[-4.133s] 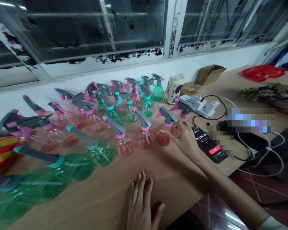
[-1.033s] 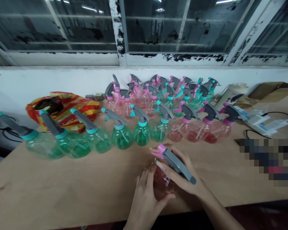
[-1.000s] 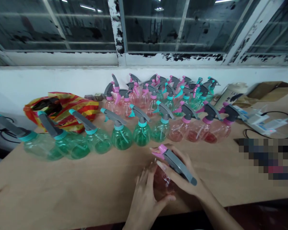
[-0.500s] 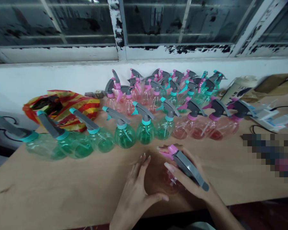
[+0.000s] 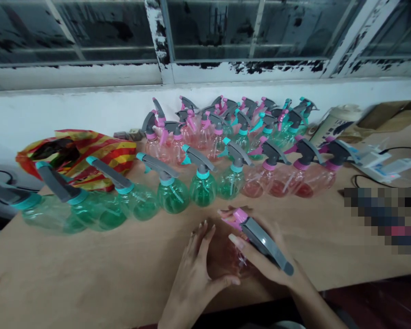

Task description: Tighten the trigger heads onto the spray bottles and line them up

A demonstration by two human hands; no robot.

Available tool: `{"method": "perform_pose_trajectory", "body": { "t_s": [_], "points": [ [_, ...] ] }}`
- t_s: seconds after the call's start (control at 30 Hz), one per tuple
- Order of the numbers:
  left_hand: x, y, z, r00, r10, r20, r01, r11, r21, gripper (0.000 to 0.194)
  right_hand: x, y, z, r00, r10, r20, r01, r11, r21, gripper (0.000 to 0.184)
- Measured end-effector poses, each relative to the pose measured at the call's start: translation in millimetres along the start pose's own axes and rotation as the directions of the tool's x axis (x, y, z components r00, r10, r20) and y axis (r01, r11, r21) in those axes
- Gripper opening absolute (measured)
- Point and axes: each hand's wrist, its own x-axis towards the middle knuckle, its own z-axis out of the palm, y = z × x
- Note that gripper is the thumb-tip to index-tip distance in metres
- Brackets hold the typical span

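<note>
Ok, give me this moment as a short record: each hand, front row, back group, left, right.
Right hand: gripping a spray bottle with a pink-and-grey head
Left hand: open beside that bottle; contact unclear
Front row: six green bottles, then three pink bottles to their right
Back group: mixed pink and green bottles, crowded near the wall
Left: red-and-yellow bag
Right: white container, cardboard box

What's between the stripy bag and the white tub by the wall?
In the head view, a bunch of pink and green spray bottles stands between the stripy bag and the white tub, plus little boxy things beside the bag.
</note>
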Motion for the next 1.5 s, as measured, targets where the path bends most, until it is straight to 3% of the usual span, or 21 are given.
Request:
{"method": "perform_pose_trajectory", "body": {
  "t_s": [1.3,1.5],
  "points": [
    [-14,-18,22.0,0.997,0.076,-0.016,-0.076,0.997,0.022,0.107,-6,-2,3,0.999,-0.007,-0.048,0.007,1.000,-0.014,0.022],
    [-15,-24,27.1,0.993,0.113,-0.042,-0.111,0.993,0.035,0.112,-7,-4,5,0.994,0.020,-0.105,-0.024,0.999,-0.038,0.005]
  ]
}}
